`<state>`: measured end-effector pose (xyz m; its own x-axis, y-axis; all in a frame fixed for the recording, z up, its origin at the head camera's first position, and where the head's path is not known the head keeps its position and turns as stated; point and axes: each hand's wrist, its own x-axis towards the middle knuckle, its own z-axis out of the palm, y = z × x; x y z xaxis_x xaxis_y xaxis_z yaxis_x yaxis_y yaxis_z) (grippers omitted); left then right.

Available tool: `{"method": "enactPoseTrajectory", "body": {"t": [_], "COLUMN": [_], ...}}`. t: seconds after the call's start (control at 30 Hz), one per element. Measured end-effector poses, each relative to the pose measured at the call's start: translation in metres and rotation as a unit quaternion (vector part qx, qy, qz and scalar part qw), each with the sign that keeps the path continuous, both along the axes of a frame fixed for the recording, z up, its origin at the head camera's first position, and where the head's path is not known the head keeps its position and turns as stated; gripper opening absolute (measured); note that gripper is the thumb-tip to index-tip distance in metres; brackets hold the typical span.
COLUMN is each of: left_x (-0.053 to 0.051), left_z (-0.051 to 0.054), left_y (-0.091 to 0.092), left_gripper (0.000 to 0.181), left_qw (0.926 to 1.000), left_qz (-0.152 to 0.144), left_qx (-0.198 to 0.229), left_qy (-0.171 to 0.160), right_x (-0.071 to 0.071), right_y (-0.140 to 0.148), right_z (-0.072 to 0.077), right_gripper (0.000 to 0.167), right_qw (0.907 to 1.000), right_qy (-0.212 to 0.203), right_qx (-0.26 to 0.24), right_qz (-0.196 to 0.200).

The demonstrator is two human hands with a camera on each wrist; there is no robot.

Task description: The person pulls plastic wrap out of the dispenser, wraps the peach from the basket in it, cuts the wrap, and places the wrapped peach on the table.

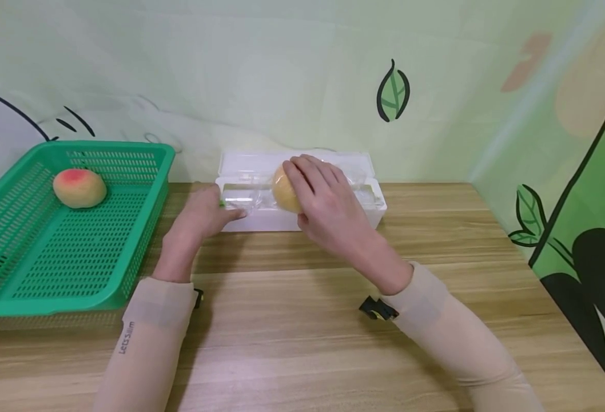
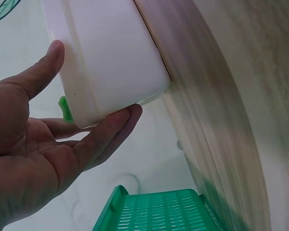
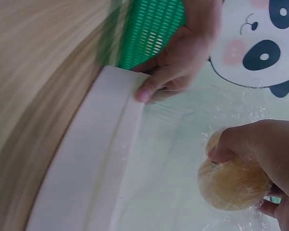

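Observation:
My right hand (image 1: pixel 330 209) grips a yellowish peach (image 1: pixel 285 189) with clear film around it, above the white box (image 1: pixel 261 221). In the right wrist view the film (image 3: pixel 176 125) stretches from the peach (image 3: pixel 233 185) towards the box's edge. My left hand (image 1: pixel 202 214) holds the box's left end; in the left wrist view its thumb lies on the top edge and its fingers against the end of the box (image 2: pixel 115 53). A small green piece (image 2: pixel 65 109) sticks out at the box's edge beside the left hand. The box lid (image 1: pixel 251 163) stands raised at the back.
A green basket (image 1: pixel 150 229) stands at the left on the wooden table (image 1: pixel 282 320), with another peach (image 1: pixel 79 188), red on top, inside it. Behind the box rises a wall covering (image 1: pixel 282 74) printed with leaves and a panda.

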<state>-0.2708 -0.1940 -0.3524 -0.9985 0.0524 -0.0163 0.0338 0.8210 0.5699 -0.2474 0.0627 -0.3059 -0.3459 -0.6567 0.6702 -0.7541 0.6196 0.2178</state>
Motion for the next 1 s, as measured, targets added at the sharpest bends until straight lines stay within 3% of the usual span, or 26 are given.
{"method": "enactPoseTrajectory", "body": {"t": [0.27, 0.63, 1.0], "left_x": [0.000, 0.002, 0.004], "left_z": [-0.001, 0.001, 0.001], "left_y": [0.000, 0.001, 0.001], "left_gripper": [0.052, 0.058, 0.059], "left_qw": [0.9999, 0.9998, 0.9998], "left_qz": [0.005, 0.005, 0.010], "left_qx": [-0.009, -0.017, -0.015], "left_qy": [-0.008, -0.008, -0.009], "right_x": [0.004, 0.016, 0.027], "right_y": [0.001, 0.007, 0.011], "right_z": [0.013, 0.020, 0.027], "right_gripper": [0.065, 0.074, 0.070], "right_qw": [1.0000, 0.9995, 0.9990], "right_qy": [0.000, -0.014, 0.002], "right_qx": [-0.003, -0.026, -0.034], "right_qz": [0.008, 0.014, 0.027]}}
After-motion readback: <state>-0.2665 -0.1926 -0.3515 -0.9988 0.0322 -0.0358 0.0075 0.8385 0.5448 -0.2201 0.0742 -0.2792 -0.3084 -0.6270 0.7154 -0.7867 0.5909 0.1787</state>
